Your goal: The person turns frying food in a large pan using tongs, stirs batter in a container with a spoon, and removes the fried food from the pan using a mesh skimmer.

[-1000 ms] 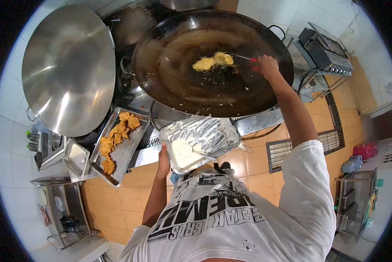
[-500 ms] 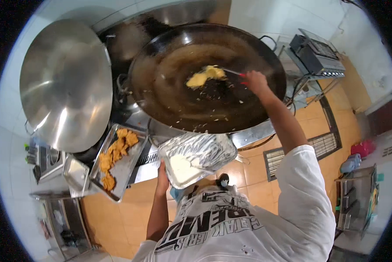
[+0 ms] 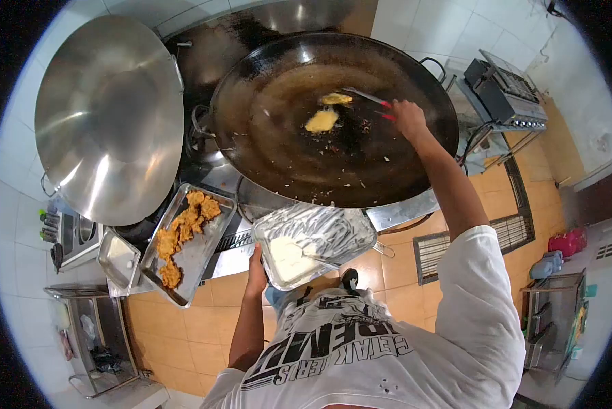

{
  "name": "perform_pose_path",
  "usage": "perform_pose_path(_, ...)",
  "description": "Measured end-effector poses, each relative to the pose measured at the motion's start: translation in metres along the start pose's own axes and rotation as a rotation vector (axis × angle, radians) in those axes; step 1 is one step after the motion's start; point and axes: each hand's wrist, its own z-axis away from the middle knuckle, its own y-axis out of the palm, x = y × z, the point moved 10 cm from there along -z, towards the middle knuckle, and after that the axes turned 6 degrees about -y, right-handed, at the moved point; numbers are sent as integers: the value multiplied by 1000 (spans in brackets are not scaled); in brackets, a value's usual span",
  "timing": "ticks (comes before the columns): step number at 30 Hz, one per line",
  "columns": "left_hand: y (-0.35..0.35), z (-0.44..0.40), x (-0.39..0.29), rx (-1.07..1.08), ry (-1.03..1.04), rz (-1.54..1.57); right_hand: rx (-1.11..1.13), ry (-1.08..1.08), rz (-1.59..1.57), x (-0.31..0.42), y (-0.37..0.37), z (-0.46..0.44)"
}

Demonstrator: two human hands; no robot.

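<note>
My right hand (image 3: 409, 120) is closed around red-handled tongs (image 3: 366, 95) over a large dark wok (image 3: 265, 160). The metal tips reach close to a smaller yellow battered piece (image 3: 336, 99); whether they touch it I cannot tell. A larger pale-yellow battered piece (image 3: 321, 121) lies just below it in the oil. Near the wok's front edge, my left hand (image 3: 257, 274) grips the left side of a metal tray (image 3: 368, 238) smeared with white batter. A utensil handle (image 3: 383, 250) sticks out past that tray's right side.
Golden fried pieces (image 3: 183, 232) lie in a long metal tray (image 3: 207, 279) on the left, beside a smaller tray (image 3: 108, 262). A big steel wok (image 3: 108, 116) stands at upper left. To the right sit a black appliance (image 3: 493, 88) and a floor grate (image 3: 432, 259).
The battered food, one joined mass before, now shows as two separate pieces. The tongs have shifted slightly upward. My left hand still holds the batter tray.
</note>
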Motion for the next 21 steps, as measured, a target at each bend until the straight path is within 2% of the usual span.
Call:
perform_pose_path(7,3,-3,0,86,10,-67,11,-12,1,7,-5,-12)
perform_pose_path(10,-5,-6,2,44,11,-100,31,15,-71,13,-18,-14)
perform_pose_path(13,-4,-6,1,48,34,-107,-32,2,-75,10,-10,-29)
perform_pose_path(16,-15,-7,6,-38,19,-54,-119,-9,-112,10,-14,-37)
perform_pose_path(19,-17,-7,3,-90,56,-47,-130,-5,-37,5,4,-58)
perform_pose_path(21,1,3,-3,-33,0,16,-66,42,-99,9,-9,-61)
